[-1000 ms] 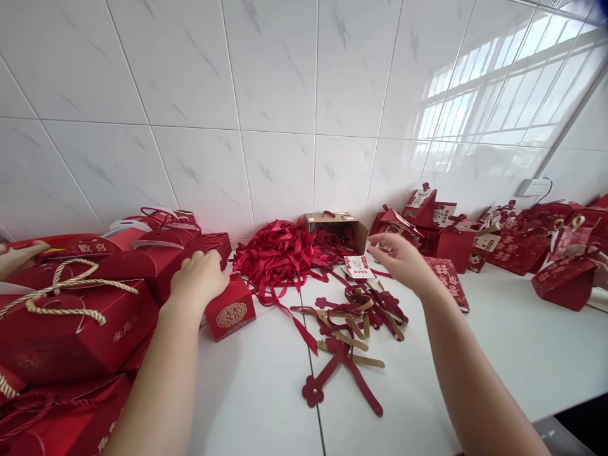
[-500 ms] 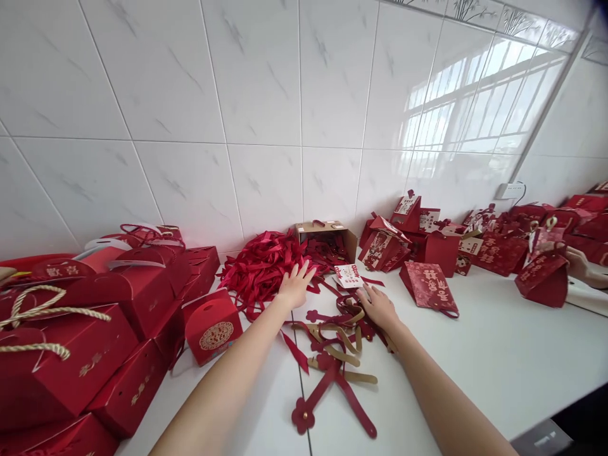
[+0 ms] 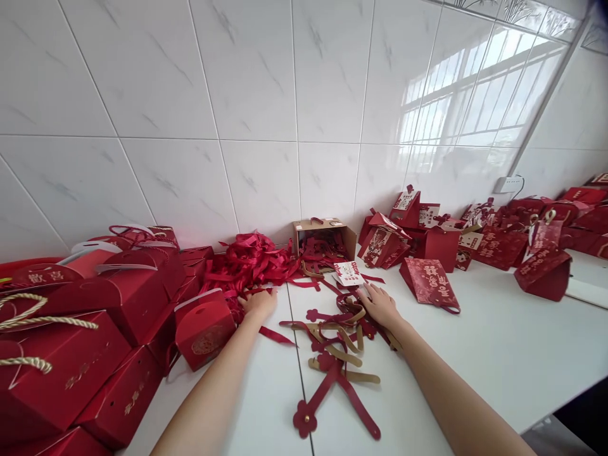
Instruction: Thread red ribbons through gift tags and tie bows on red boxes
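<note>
My left hand lies against the front of a tangled pile of red ribbons, just right of a red box with a gold round emblem. Its fingers are stretched out among the ribbons, their tips partly hidden. My right hand rests flat, fingers extended, on the right edge of a heap of dark red and tan straps with flower-shaped ends. Beyond its fingertips lies a white and red printed card. One forked pair of red straps lies nearest me.
Stacked red gift boxes with rope handles fill the left side. An open cardboard box holding more straps stands against the tiled wall. Folded red boxes spread along the right, below a power strip.
My left hand has moved left and nearer, shifting ribbons left; the emblem box now tilts. My right hand stays on the straps. The co-worker's hand at far right has gone from view.
</note>
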Demonstrator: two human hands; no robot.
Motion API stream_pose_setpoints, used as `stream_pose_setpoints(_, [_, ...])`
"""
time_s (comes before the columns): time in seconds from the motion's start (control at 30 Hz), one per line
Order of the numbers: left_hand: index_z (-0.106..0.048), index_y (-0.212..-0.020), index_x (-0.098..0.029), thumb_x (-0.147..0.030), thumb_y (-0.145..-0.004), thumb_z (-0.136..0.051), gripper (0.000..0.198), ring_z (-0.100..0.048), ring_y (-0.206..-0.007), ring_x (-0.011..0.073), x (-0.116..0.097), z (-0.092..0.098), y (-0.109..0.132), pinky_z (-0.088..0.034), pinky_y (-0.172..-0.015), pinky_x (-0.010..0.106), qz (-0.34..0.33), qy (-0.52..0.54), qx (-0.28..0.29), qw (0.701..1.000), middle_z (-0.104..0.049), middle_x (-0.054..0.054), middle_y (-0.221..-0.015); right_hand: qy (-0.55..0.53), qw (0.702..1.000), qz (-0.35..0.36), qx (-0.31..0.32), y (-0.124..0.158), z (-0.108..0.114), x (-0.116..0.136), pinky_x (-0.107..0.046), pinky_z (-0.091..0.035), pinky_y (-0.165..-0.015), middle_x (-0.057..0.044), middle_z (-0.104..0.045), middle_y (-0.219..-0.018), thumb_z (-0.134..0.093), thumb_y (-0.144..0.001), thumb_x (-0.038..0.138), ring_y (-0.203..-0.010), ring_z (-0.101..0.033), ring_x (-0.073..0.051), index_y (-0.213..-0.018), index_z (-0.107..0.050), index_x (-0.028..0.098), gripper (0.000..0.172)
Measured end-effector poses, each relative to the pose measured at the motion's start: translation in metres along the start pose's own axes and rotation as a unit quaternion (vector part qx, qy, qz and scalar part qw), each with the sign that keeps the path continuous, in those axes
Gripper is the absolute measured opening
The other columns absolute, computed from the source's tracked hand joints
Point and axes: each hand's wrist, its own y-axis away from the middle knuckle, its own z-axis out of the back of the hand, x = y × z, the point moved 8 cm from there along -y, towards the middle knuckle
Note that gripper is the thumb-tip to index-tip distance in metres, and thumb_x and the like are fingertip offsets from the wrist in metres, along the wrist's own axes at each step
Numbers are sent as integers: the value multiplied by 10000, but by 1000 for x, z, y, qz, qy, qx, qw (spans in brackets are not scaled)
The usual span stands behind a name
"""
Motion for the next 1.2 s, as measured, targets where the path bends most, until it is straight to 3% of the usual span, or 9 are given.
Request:
stream_pose_setpoints(0.13, [-566,-1242,-171,-381,-924,-570,381,-581,-1140,256,17,5,4,-489,-965,490,56,-7,-29,998,-579,115,-1278,-25,998,25,-51,1,16,3,-521,-361,-1086,-125,-531,-1384,-437,-985,450,-1287,-491,-272,-1315,-535,177,440])
stream_pose_setpoints(0.27, [-560,-1249,-157,-401,-926,-561,406,-576,-1149,263,17,10,12,-462,-991,516,57,-11,-82,995,-586,116,-1265,-33,990,55,-129,12,48,13,-495,-317,-1128,-175,-455,-1450,-310,-986,386,-1366,-396,-295,-1269,-583,138,465])
stream_pose_setpoints(0.37, [-562,-1244,-159,-378,-922,-570,389,-534,-1207,280,10,19,19,-430,-1022,540,24,-13,-141,990,-555,119,-1312,-32,983,112,-141,22,59,42,-490,-308,-1139,-155,-457,-1451,-346,-952,369,-1363,-397,-299,-1203,-632,144,442])
stream_pose_setpoints(0.43, [-571,-1235,-180,-345,-921,-576,354,-507,-1237,284,-1,23,22,-419,-1035,541,-23,-8,-165,986,-534,118,-1346,-27,980,163,-112,29,52,71,-459,-345,-1125,-124,-502,-1423,-376,-939,361,-1335,-441,-281,-1173,-661,180,410])
stream_pose_setpoints(0.53, [-599,-1195,-206,-316,-934,-558,286,-525,-1212,258,-30,20,19,-441,-1025,503,-128,13,-155,979,-545,107,-1341,-10,974,225,-35,43,23,111,-430,-380,-1107,-93,-536,-1414,-442,-928,389,-1323,-469,-273,-1211,-660,216,396])
stream_pose_setpoints(0.63, [-578,-1240,-212,-321,-943,-543,319,-536,-1201,246,-56,12,6,-456,-1020,485,-214,38,-133,967,-521,107,-1372,14,970,243,26,60,-11,130,-489,-353,-1110,-124,-528,-1428,-426,-951,430,-1346,-445,-315,-1291,-615,197,453])
stream_pose_setpoints(0.7, [-537,-1299,-217,-328,-938,-550,378,-524,-1223,261,-65,9,-8,-455,-1023,499,-227,51,-128,964,-484,115,-1411,28,967,246,52,70,-29,134,-533,-310,-1119,-136,-536,-1419,-405,-965,435,-1353,-432,-339,-1298,-611,200,456])
stream_pose_setpoints(0.9, [-546,-1281,-181,-350,-925,-573,395,-540,-1205,271,-55,0,-42,-457,-1009,520,-163,61,-113,978,-532,117,-1352,40,963,253,88,80,-44,136,-501,-317,-1107,-101,-559,-1394,-308,-998,469,-1296,-481,-309,-1293,-614,225,490])
stream_pose_setpoints(1.2, [-595,-1175,-145,-345,-924,-580,321,-620,-1046,223,2,4,-31,-529,-904,448,0,34,-131,991,-619,100,-1188,34,963,246,106,79,-40,132,-479,-292,-1123,-99,-537,-1427,-333,-991,454,-1336,-449,-293,-1299,-616,210,484])
